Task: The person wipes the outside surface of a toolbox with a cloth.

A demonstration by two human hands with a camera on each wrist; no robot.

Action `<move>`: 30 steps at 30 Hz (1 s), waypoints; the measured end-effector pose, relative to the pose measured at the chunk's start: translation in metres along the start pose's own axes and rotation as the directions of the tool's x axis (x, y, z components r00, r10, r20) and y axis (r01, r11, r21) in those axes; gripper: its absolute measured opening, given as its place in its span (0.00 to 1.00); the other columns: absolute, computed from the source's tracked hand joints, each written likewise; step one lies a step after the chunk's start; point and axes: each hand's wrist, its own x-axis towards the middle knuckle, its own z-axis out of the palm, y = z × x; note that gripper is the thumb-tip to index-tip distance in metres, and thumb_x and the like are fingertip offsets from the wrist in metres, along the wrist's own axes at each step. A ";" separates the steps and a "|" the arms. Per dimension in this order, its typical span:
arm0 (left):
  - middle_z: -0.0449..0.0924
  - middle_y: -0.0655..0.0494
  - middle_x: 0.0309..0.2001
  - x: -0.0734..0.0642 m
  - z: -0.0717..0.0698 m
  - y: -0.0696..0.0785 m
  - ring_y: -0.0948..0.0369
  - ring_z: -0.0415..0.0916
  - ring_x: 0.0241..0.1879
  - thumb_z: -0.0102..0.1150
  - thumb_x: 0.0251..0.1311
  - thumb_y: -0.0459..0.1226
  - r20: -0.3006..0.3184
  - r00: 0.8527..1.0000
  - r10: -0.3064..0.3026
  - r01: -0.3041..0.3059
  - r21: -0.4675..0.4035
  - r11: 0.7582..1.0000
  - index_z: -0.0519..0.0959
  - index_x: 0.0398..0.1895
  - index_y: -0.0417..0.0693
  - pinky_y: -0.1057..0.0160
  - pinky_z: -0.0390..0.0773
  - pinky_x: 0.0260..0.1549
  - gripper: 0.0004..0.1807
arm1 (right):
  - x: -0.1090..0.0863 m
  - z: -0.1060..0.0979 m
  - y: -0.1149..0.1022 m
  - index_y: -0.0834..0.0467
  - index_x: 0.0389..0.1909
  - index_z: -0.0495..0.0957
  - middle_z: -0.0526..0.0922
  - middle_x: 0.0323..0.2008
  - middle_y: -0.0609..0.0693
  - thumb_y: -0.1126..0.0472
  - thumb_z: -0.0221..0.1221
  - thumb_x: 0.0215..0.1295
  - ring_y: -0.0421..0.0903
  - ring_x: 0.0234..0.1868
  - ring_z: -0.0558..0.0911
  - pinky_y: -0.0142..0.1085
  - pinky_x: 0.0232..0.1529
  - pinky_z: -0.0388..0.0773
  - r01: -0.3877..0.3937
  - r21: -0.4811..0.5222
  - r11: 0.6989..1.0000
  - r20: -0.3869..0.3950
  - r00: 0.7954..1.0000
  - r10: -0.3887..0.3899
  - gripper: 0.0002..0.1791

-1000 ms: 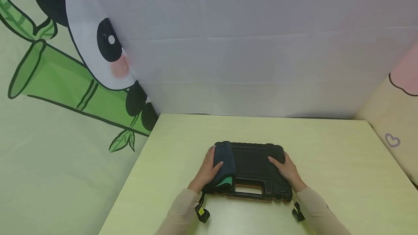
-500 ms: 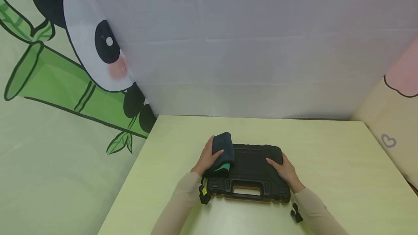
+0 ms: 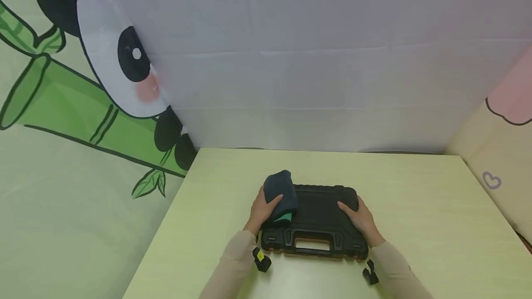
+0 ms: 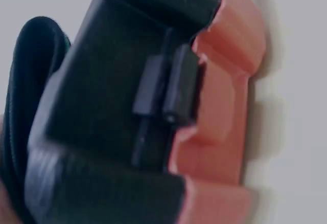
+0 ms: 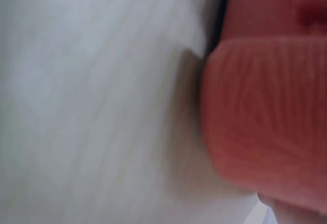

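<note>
A black hard plastic carrying case [image 3: 319, 209] with a handle cut-out lies on the table, its handle side toward me. My left hand [image 3: 259, 209] holds a folded dark blue cloth [image 3: 279, 190] over the case's left end, thumb on top; a green strip shows at the fold. My right hand [image 3: 360, 218] grips the case's right side, thumb on the lid and the other fingers hidden around the edge. The left wrist view shows a black latch [image 4: 168, 88] above the orange lower shell [image 4: 219, 106], with the cloth's edge at left. That shell [image 5: 265, 116] fills the right wrist view's right side.
The pale yellow table [image 3: 407, 197] extends around the case. Behind it hangs a plain greyish-white cloth backdrop [image 3: 307, 77], with a panda-and-bamboo print [image 3: 112, 59] on the left. Small black wrist devices [image 3: 262, 262] hang below both wrists.
The left hand has lifted the folded cloth from lying along the case's left end, then shifted it slightly left and tilted it. The right hand keeps its grip on the case.
</note>
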 end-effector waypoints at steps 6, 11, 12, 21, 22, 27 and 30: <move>0.56 0.33 0.67 -0.011 -0.010 -0.009 0.39 0.56 0.65 0.55 0.56 0.56 0.055 0.998 0.000 0.004 -0.071 0.997 0.50 0.69 0.36 0.42 0.61 0.60 0.47 | 0.001 0.002 -0.003 0.68 0.70 0.38 0.48 0.67 0.72 0.40 0.50 0.63 0.69 0.67 0.50 0.59 0.66 0.51 0.013 0.004 1.000 0.001 1.000 -0.013 0.50; 0.54 0.35 0.68 -0.026 -0.014 -0.016 0.40 0.54 0.66 0.55 0.55 0.58 0.086 0.996 -0.017 0.026 -0.104 0.994 0.49 0.70 0.39 0.42 0.60 0.61 0.49 | 0.002 -0.001 -0.003 0.67 0.70 0.38 0.48 0.68 0.72 0.39 0.49 0.63 0.69 0.67 0.50 0.59 0.66 0.51 0.014 -0.001 1.000 0.007 1.000 -0.014 0.50; 0.54 0.35 0.68 -0.030 -0.014 -0.017 0.40 0.54 0.66 0.55 0.55 0.58 0.090 0.996 -0.018 0.029 -0.113 0.993 0.49 0.70 0.40 0.41 0.60 0.61 0.48 | 0.003 -0.001 -0.002 0.67 0.70 0.38 0.48 0.68 0.71 0.39 0.49 0.63 0.69 0.67 0.50 0.59 0.66 0.51 0.015 -0.001 1.000 0.008 1.000 -0.015 0.50; 0.58 0.35 0.66 -0.074 -0.011 -0.024 0.38 0.57 0.65 0.57 0.55 0.55 0.046 0.999 -0.027 0.033 -0.147 0.989 0.52 0.70 0.41 0.40 0.62 0.58 0.46 | 0.004 -0.004 0.000 0.65 0.71 0.36 0.47 0.68 0.71 0.40 0.49 0.64 0.69 0.67 0.51 0.60 0.66 0.51 0.031 -0.010 0.999 0.003 1.000 -0.031 0.49; 0.58 0.34 0.66 -0.079 -0.011 -0.024 0.38 0.57 0.64 0.58 0.55 0.55 0.037 0.999 -0.026 0.031 -0.151 0.988 0.52 0.69 0.41 0.40 0.62 0.58 0.46 | 0.004 -0.004 0.001 0.65 0.71 0.36 0.47 0.68 0.71 0.40 0.49 0.64 0.69 0.67 0.51 0.59 0.66 0.51 0.030 -0.009 1.000 0.005 1.000 -0.030 0.49; 0.58 0.34 0.66 -0.098 -0.009 -0.025 0.38 0.57 0.64 0.57 0.55 0.55 0.009 1.000 -0.019 0.020 -0.139 0.990 0.51 0.69 0.39 0.40 0.62 0.59 0.46 | 0.003 -0.006 -0.001 0.64 0.71 0.35 0.46 0.68 0.71 0.38 0.49 0.63 0.68 0.68 0.50 0.60 0.66 0.50 0.021 -0.002 1.000 0.019 1.000 -0.021 0.50; 0.57 0.33 0.66 -0.103 -0.009 -0.023 0.38 0.57 0.65 0.54 0.58 0.54 0.004 1.000 -0.002 0.003 -0.125 0.992 0.51 0.69 0.36 0.40 0.61 0.60 0.45 | 0.002 -0.006 -0.001 0.63 0.71 0.34 0.46 0.68 0.71 0.37 0.49 0.63 0.68 0.68 0.49 0.60 0.66 0.51 0.023 0.010 1.000 0.037 0.999 -0.023 0.51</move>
